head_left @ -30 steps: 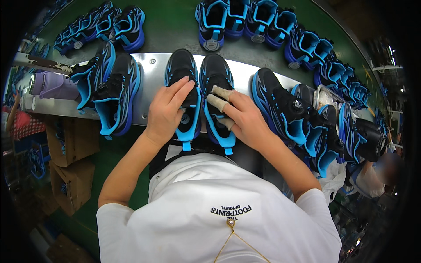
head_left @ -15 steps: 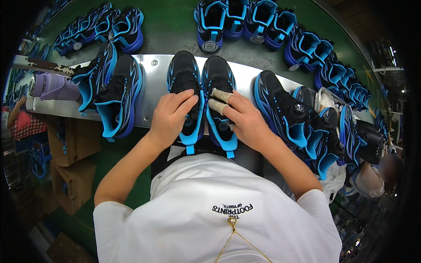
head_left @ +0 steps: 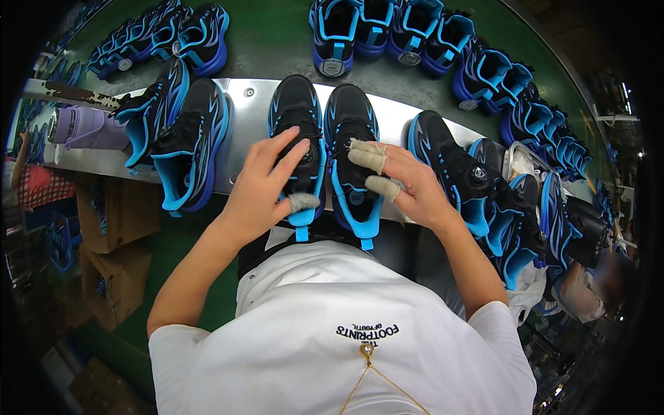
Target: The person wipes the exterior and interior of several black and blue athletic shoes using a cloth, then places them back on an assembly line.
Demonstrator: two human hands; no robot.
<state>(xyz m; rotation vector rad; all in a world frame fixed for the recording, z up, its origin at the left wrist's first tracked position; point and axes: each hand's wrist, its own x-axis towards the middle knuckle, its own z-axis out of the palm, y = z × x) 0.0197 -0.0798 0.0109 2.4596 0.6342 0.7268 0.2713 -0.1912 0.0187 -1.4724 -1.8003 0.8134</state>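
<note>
Two black sneakers with bright blue linings stand side by side before me, toes away: a left shoe (head_left: 296, 104) and a right shoe (head_left: 350, 111). My left hand (head_left: 256, 181) lies over the left shoe, two fingers stretched across its tongue beside a round dial. Its tape-wrapped thumb rests near the blue collar. Above the outer side of the right shoe is my right hand (head_left: 413, 181), its taped fingers apart, tips near the laces. I cannot tell whether those tips touch the shoe. Neither hand grips anything.
The shoes stand on a metal ledge (head_left: 242, 100) beside a green conveyor (head_left: 266, 34) carrying rows of similar sneakers. A sneaker pair (head_left: 190, 142) and purple bottle (head_left: 88, 128) are left; more sneakers (head_left: 443, 149) sit right. Cardboard boxes (head_left: 124, 214) are below left.
My left hand's fingers have spread, and its taped thumb has come into view. My right hand has drawn slightly to the right, its fingers further from the laces. The shoes stay in place.
</note>
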